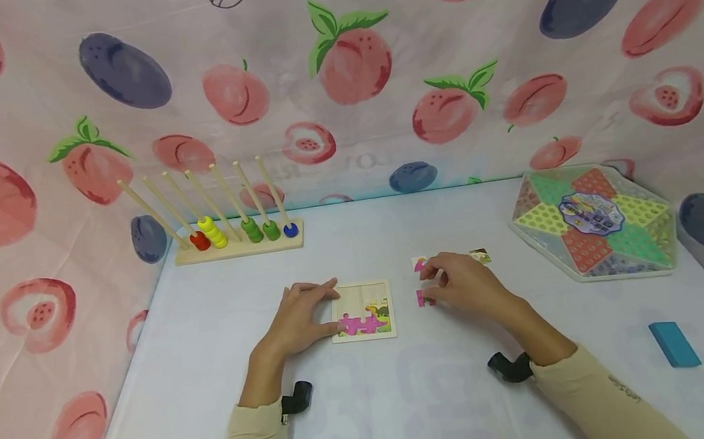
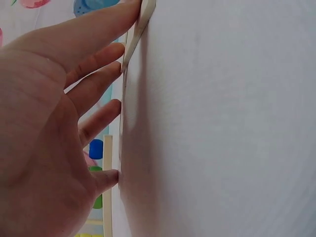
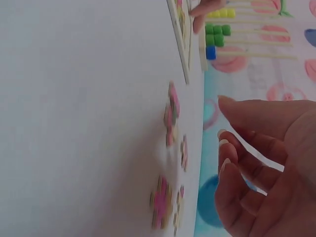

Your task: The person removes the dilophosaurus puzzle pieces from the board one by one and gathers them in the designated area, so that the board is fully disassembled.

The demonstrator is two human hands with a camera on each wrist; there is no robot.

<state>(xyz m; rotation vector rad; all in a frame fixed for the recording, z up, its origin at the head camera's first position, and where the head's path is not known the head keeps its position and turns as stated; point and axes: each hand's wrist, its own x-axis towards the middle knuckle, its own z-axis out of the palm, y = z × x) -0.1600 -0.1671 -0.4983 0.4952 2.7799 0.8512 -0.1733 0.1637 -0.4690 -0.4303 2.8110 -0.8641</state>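
Note:
A small wooden jigsaw tray (image 1: 360,287) lies on the white table, with pink and green dinosaur pieces (image 1: 363,325) along its lower part. My left hand (image 1: 298,318) steadies its left side; the thumb touches the lower left edge and the index finger reaches the upper left corner. Right of the tray my right hand (image 1: 464,283) hovers over loose jigsaw pieces, its fingers loosely bent. In the right wrist view this hand (image 3: 266,168) holds nothing, and several loose pieces, one pink (image 3: 160,202), lie beneath it. In the head view the hand partly hides them.
A wooden bead abacus (image 1: 239,246) with upright rods stands at the back left. At the back right lies a hexagonal box (image 1: 593,223) with coloured sections. A blue block (image 1: 674,344) sits near the right edge. Fruit-patterned cloth hangs behind the table.

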